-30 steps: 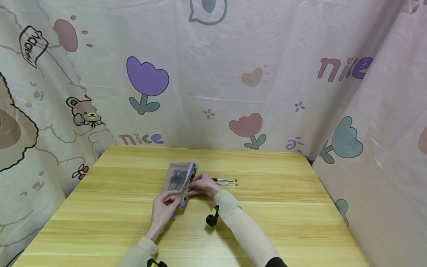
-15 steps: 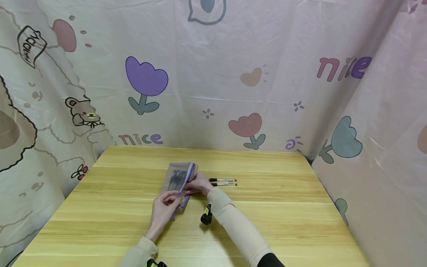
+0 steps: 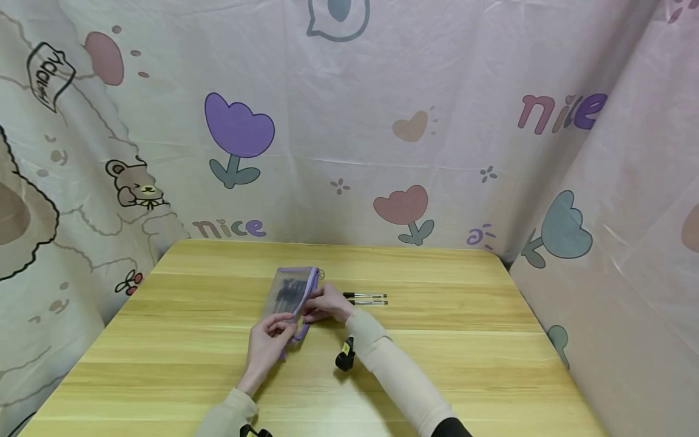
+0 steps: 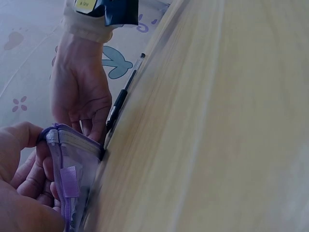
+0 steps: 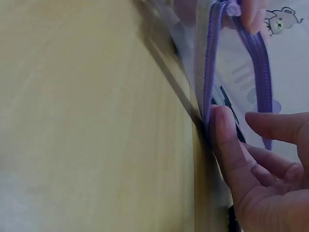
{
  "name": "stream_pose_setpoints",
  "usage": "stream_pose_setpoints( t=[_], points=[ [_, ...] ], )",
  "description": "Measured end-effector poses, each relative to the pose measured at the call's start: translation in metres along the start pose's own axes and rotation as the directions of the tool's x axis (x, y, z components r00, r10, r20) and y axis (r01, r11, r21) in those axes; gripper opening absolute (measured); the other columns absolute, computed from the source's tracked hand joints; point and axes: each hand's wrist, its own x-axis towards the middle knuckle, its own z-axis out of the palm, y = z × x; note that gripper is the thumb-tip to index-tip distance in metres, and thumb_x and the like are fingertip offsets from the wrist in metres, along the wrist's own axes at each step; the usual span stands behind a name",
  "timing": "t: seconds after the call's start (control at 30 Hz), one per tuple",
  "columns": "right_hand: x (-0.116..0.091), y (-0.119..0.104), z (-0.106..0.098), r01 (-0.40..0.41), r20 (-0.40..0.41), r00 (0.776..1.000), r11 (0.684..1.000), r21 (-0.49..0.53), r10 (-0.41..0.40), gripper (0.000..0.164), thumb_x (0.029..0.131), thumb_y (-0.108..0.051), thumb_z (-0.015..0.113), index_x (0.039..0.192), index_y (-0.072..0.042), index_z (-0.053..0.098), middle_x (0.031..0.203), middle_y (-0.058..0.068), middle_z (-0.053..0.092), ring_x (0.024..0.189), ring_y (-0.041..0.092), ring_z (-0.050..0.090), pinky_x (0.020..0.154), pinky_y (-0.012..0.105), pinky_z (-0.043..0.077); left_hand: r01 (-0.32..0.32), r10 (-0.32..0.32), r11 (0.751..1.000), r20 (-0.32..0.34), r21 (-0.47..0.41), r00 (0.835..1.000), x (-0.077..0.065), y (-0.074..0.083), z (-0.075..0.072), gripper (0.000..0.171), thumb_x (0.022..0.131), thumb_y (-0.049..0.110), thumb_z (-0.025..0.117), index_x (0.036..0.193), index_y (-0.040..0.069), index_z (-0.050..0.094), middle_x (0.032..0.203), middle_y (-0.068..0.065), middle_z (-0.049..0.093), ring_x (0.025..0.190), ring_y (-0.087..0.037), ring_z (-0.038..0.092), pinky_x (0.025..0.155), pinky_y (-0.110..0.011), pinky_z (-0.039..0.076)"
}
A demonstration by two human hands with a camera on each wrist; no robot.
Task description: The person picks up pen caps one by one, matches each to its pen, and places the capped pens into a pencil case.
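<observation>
A translucent pencil pouch (image 3: 282, 279) with a lilac zip edge lies on the table, and several dark pens (image 3: 292, 294) show through its side. My left hand (image 3: 266, 345) pinches the pouch's near end by the edge. At the unzipped mouth is my right hand (image 3: 329, 303). The right wrist view has its thumb (image 5: 224, 126) against one lilac zip edge (image 5: 210, 72), with a gap between thumb and index finger (image 5: 275, 125). Dark pen parts (image 5: 227, 104) show inside the pouch, just past the thumb.
Two black-and-clear pens (image 3: 370, 302) lie side by side on the wooden table (image 3: 464, 364), right of the right hand. Patterned cloth (image 3: 327, 121) hangs behind the table and along both sides. A black wrist camera (image 3: 345, 355) sticks out below the right sleeve.
My right hand moved left into the pouch's mouth, then drew back slightly to the right. The left hand keeps its pinch, and the pouch stays in place.
</observation>
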Motion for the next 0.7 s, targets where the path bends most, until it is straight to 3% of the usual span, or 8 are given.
stream_pose_setpoints(
  t=[0.13, 0.27, 0.33, 0.4, 0.5, 0.57, 0.7],
  points=[
    [-0.005, 0.003, -0.004, 0.01, 0.036, 0.999, 1.0, 0.029, -0.011, 0.024, 0.095, 0.001, 0.062, 0.116, 0.012, 0.068, 0.097, 0.028, 0.074, 0.064, 0.011, 0.069, 0.067, 0.022, 0.062, 0.012, -0.012, 1.0, 0.003, 0.01, 1.0, 0.001, -0.001, 0.0, 0.022, 0.089, 0.002, 0.072, 0.111, 0.0, 0.071, 0.075, -0.002, 0.073, 0.055, -0.005, 0.058, 0.044, -0.021, 0.045],
    [-0.013, 0.006, -0.01, 0.045, 0.049, 0.998, 0.998, 0.052, -0.048, 0.035, 0.096, 0.001, 0.061, 0.13, 0.013, 0.058, 0.114, 0.033, 0.069, 0.071, 0.012, 0.07, 0.076, 0.027, 0.063, 0.024, -0.024, 1.0, 0.004, 0.006, 1.0, 0.001, 0.0, 0.0, 0.024, 0.089, 0.002, 0.072, 0.113, 0.0, 0.071, 0.076, -0.003, 0.073, 0.052, -0.006, 0.056, 0.039, -0.022, 0.043],
    [-0.019, 0.009, -0.016, 0.093, 0.047, 0.994, 0.995, 0.017, -0.094, 0.039, 0.096, 0.0, 0.061, 0.133, 0.013, 0.055, 0.117, 0.032, 0.067, 0.075, 0.015, 0.072, 0.08, 0.031, 0.063, 0.027, -0.027, 1.0, 0.004, -0.003, 1.0, 0.0, 0.001, 0.0, 0.026, 0.089, 0.002, 0.072, 0.114, -0.001, 0.07, 0.078, -0.006, 0.074, 0.051, -0.006, 0.055, 0.038, -0.022, 0.042],
    [-0.027, 0.011, -0.023, 0.172, 0.044, 0.985, 0.982, -0.08, -0.168, 0.04, 0.096, -0.001, 0.062, 0.133, 0.014, 0.055, 0.117, 0.033, 0.067, 0.081, 0.02, 0.073, 0.082, 0.033, 0.063, 0.021, -0.021, 1.0, 0.001, -0.009, 1.0, 0.0, 0.001, 0.0, 0.026, 0.088, 0.002, 0.073, 0.115, -0.001, 0.07, 0.079, -0.008, 0.074, 0.053, -0.005, 0.055, 0.04, -0.021, 0.043],
    [-0.039, 0.016, -0.036, 0.291, 0.051, 0.956, 0.92, -0.262, -0.288, 0.039, 0.094, -0.002, 0.064, 0.13, 0.013, 0.057, 0.117, 0.032, 0.068, 0.094, 0.028, 0.072, 0.085, 0.028, 0.061, 0.007, -0.007, 1.0, -0.002, -0.001, 1.0, 0.0, 0.001, 0.0, 0.025, 0.088, 0.001, 0.072, 0.114, -0.001, 0.071, 0.079, -0.009, 0.074, 0.055, -0.005, 0.057, 0.043, -0.02, 0.044],
    [-0.048, 0.019, -0.048, 0.349, 0.058, 0.933, 0.858, -0.377, -0.354, 0.037, 0.093, -0.003, 0.066, 0.127, 0.012, 0.06, 0.116, 0.03, 0.069, 0.098, 0.031, 0.071, 0.085, 0.024, 0.059, -0.003, 0.003, 1.0, -0.003, 0.01, 1.0, 0.001, 0.0, -0.001, 0.024, 0.088, 0.001, 0.072, 0.112, -0.001, 0.071, 0.078, -0.007, 0.074, 0.055, -0.004, 0.057, 0.045, -0.02, 0.045],
    [-0.063, 0.026, -0.072, 0.396, 0.063, 0.903, 0.766, -0.507, -0.425, 0.036, 0.089, -0.004, 0.071, 0.122, 0.008, 0.064, 0.114, 0.026, 0.07, 0.094, 0.026, 0.069, 0.081, 0.018, 0.055, -0.007, 0.008, 1.0, -0.002, 0.015, 1.0, 0.001, -0.003, -0.001, 0.022, 0.088, 0.0, 0.071, 0.11, -0.001, 0.072, 0.075, -0.001, 0.073, 0.05, -0.006, 0.055, 0.04, -0.022, 0.045]
  ],
)
